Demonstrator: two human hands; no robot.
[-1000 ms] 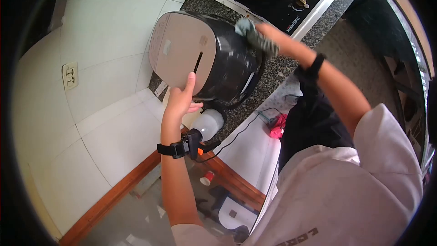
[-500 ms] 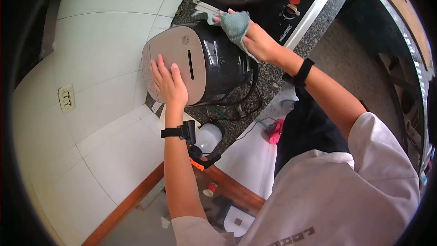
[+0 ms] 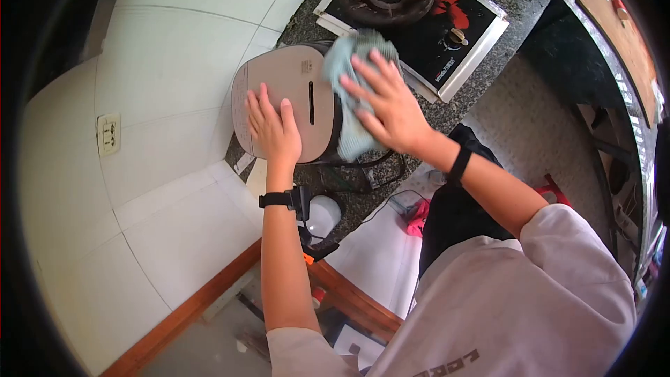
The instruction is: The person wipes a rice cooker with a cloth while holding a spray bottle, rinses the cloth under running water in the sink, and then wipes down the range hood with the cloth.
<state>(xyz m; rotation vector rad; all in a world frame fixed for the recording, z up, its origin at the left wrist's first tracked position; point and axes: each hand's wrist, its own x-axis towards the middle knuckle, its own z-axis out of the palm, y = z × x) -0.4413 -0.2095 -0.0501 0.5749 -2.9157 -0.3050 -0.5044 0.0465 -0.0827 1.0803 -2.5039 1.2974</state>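
Speckled counter (image 3: 527, 0) along a tiled wall (image 3: 174, 49), head view (only one here). Boxy appliance (image 3: 279, 70) sits on the counter close to the wall, beside the gas stove (image 3: 427, 45); white bottle (image 3: 324, 215) nearby. Left hand (image 3: 278, 136) lies flat on its beige face, fingers straight and slightly apart, gripping nothing, probably steadying it. Right hand (image 3: 394, 108) spread wide over a pale green cloth (image 3: 340, 66) (a bit blurred), fingers extended, not clenched; likely palm-pressed so the cloth stays against the dark side.
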